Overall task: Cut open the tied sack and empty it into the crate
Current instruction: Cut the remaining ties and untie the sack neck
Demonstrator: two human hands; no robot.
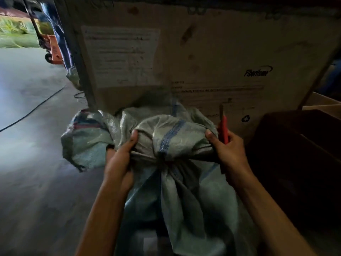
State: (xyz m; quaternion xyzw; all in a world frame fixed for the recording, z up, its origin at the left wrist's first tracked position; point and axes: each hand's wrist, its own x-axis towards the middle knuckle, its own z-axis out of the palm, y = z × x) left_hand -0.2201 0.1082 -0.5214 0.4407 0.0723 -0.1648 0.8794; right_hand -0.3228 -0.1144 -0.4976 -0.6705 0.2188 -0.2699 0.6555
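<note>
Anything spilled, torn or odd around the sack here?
Nothing spilled or visibly torn. The sack is tied shut at its neck. Only oddity: the right hand grips the sack while also holding a red-handled cutter; the left hand grips too.

Warehouse or storeroom, bare concrete floor (33, 100); big labelled cardboard carton (212, 58), orange pallet truck (53, 48)

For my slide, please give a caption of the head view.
Both hands, left and right, grip the tied woven sack; the right also holds a red cutter.
</note>
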